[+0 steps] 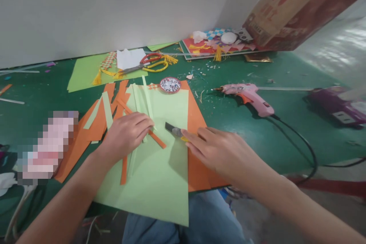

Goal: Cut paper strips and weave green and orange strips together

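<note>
My right hand (217,150) grips a box cutter (173,129) with a dark blade and a bit of yellow on its handle. Its blade points up and left, over a light green paper sheet (166,187). My left hand (130,131) is closed, fingertips together, on a thin light green paper strip (148,99). An orange paper strip (158,139) sticks out from under those fingers; whether they grip it too is hidden. Orange paper (197,160) lies beneath the green sheet, whose near edge hangs over the table edge above my lap.
Cut orange pieces (77,148) lie left, beside a blurred-out pink object (48,145). Red-and-yellow scissors (154,63) and a small bowl of bits (170,84) sit behind the sheet. A pink glue gun (248,97) and its cord, plus a purple power strip (339,105), are right.
</note>
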`<control>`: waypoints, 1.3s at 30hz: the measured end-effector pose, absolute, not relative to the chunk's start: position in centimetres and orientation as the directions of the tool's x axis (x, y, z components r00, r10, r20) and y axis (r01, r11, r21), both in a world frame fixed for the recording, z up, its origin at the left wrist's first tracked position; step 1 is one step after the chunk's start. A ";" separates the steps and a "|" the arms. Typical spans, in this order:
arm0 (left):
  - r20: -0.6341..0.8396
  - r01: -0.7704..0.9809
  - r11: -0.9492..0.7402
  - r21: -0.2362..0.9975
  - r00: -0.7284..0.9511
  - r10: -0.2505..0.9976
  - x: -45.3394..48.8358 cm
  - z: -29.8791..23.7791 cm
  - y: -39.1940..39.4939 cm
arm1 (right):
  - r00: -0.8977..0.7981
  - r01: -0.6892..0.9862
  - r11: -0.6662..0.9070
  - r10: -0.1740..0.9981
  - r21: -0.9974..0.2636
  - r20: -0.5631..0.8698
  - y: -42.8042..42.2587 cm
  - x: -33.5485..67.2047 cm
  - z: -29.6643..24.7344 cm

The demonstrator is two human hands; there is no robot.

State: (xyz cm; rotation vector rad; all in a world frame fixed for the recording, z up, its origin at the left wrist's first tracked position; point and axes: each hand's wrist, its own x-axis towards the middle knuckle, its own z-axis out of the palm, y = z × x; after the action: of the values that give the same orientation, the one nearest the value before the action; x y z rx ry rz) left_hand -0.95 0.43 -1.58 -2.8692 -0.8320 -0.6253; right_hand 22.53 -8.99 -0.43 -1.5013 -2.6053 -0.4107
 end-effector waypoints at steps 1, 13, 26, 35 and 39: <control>0.408 0.531 -0.847 0.026 0.768 0.493 -1.0 -1.6 0.4 | -0.501 0.865 0.467 0.833 0.185 0.237 -8.9 22.6 -0.5; 0.401 0.525 -0.850 0.041 0.771 0.495 -0.9 -1.5 0.4 | -0.532 0.846 0.516 0.804 0.135 0.266 -9.3 22.4 -0.9; 0.393 0.531 -0.846 0.052 0.768 0.506 -0.9 -1.6 0.4 | -0.541 0.838 0.537 0.790 0.101 0.290 -9.1 22.5 -0.9; 0.383 0.529 -0.847 0.054 0.772 0.507 -0.9 -1.5 0.3 | -0.537 0.841 0.528 0.790 0.119 0.296 -8.9 22.4 -1.1; 0.392 0.533 -0.844 0.055 0.766 0.509 -0.9 -1.6 0.3 | -0.554 0.828 0.554 0.778 0.091 0.296 -8.8 22.8 -0.9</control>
State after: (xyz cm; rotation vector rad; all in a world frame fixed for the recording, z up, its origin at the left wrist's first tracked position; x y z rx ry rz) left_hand -0.94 0.35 -1.59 -2.8957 -0.8559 -0.6168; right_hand 22.82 -8.82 -0.89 -1.3484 -2.5678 -0.3253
